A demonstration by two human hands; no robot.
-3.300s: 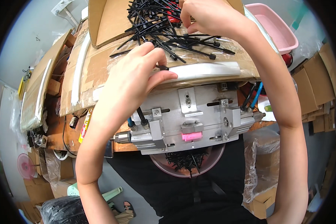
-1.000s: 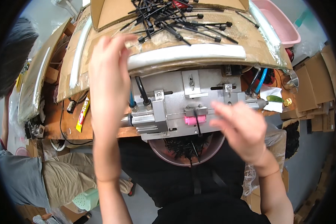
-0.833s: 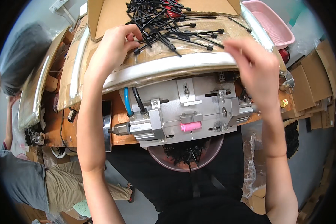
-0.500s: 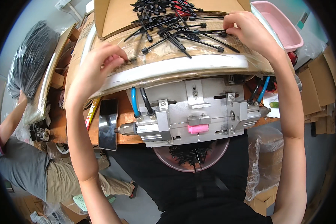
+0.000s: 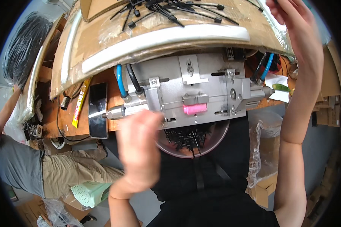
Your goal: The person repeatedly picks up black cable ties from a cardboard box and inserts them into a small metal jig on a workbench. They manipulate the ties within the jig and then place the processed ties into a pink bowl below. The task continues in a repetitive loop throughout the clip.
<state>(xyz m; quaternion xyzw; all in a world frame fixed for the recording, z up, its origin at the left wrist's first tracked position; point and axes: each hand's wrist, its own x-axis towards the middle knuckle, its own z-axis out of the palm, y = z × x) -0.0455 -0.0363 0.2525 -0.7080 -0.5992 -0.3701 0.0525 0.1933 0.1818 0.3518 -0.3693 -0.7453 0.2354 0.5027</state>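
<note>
My left hand (image 5: pixel 138 149) is smeared by motion over the near left edge of a metal fixture (image 5: pixel 174 81); its fingers cannot be made out. At the far right my right hand (image 5: pixel 297 26) is raised above the cardboard, its fingers bent together and partly cut off by the upper edge. A small dark bit shows at its fingertips, too little to name. Slim black rods with knobbed ends (image 5: pixel 161 13) lie in a loose heap on the cardboard (image 5: pixel 98 41). A pink block (image 5: pixel 195 109) sits at the fixture's front middle. Below it, a bowl (image 5: pixel 219 140) holds many small black pieces.
A black phone (image 5: pixel 98 109) and a yellow packet (image 5: pixel 80 104) lie left of the fixture. Blue hoses (image 5: pixel 120 81) run under the white-padded cardboard edge (image 5: pixel 166 43). Another person (image 5: pixel 19 159) stands at the left beside a dark bundle (image 5: pixel 24 49). Cardboard boxes (image 5: pixel 329 113) stand at right.
My left hand has come back from the cardboard toward me, down to the fixture's near left. My right hand has moved away from the heap, up and right. The view has shifted.
</note>
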